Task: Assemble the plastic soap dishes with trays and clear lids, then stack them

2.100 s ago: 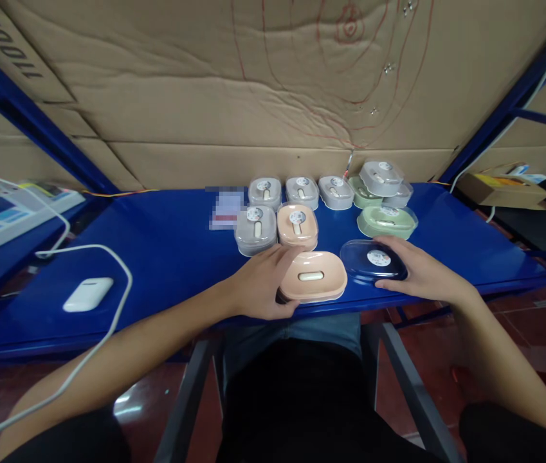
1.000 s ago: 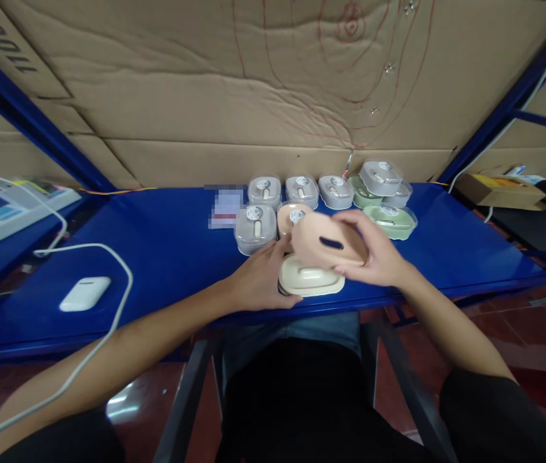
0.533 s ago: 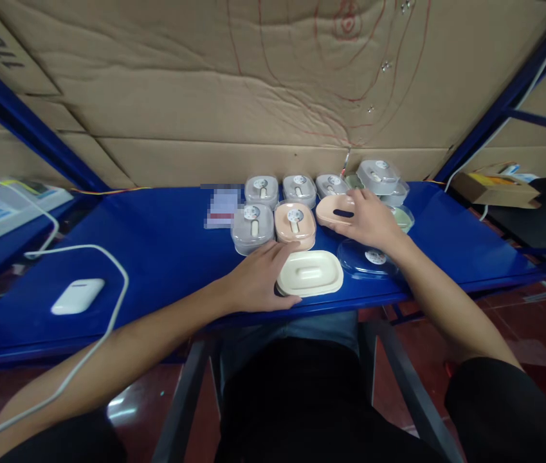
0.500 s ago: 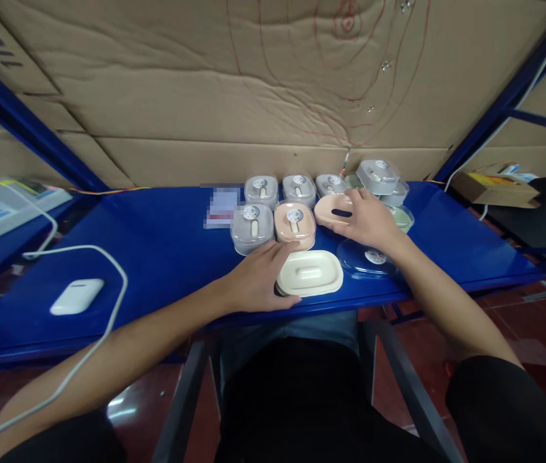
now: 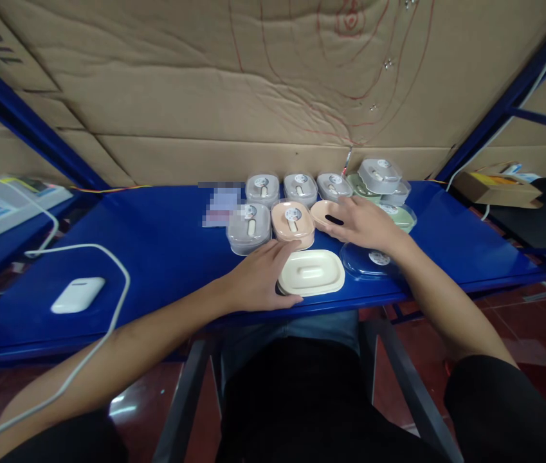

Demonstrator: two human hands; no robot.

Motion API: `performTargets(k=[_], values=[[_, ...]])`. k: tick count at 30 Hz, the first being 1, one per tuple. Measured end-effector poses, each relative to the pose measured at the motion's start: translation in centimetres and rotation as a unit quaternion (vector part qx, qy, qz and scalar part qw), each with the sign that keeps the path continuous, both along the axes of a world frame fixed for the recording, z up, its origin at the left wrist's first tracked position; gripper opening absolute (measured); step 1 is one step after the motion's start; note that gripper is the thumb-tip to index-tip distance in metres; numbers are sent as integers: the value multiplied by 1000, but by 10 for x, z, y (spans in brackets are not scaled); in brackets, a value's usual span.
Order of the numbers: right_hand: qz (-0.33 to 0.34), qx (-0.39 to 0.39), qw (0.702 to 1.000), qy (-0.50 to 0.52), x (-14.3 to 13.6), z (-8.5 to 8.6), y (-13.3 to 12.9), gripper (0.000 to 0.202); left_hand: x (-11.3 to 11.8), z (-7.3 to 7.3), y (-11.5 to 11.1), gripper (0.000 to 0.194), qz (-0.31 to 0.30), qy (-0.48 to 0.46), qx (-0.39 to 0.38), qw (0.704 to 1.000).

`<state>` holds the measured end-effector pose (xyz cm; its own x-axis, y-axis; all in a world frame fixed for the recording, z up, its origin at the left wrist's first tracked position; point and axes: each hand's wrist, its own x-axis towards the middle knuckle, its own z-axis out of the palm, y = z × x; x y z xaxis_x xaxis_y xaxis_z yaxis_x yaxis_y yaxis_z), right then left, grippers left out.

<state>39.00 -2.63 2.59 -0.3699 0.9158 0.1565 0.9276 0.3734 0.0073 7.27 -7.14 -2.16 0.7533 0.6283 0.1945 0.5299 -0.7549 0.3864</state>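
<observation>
My left hand (image 5: 263, 278) rests at the near edge, thumb and fingers around the left end of a cream oval plastic tray (image 5: 318, 272) with a raised bar in its middle. Farther right, my right hand (image 5: 366, 222) grips a peach oval plastic cover (image 5: 321, 212) with a dark oval slot, its right part hidden by the fingers. Just left of that cover sits a peach lidded box (image 5: 296, 236), with a grey lidded box (image 5: 244, 235) beside it. Below my right wrist lies a clear lid (image 5: 362, 262) with a round sticker.
Behind are several grey lidded boxes (image 5: 300, 190); at the right, one grey box (image 5: 379, 177) is stacked on others, near a green box (image 5: 404, 222). A white earphone case (image 5: 78, 295) and a white cable (image 5: 94, 247) lie left. Cardboard (image 5: 205, 83) walls the back.
My right hand and the peach cover have shifted slightly left and down, and the cover has tilted. The grey and peach boxes in front have slid slightly left. My left hand stays put.
</observation>
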Motion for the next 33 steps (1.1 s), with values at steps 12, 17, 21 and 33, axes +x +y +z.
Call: performTargets(k=[12,17,21,33], values=[[48,-144,987,49,81,-5,-72,100,0,2,-1,103,-4,5,4,1000],[18,-25,997,73,58,18,-66,89,0,2,0,103,-2,4,-3,1000],[-105,57,992,31,17,27,-30,93,-1,1,1,102,-2,8,-9,1000],[-87,-28,995,-45,-17,3,29,92,-1,1,1,102,-5,0,-4,1000]])
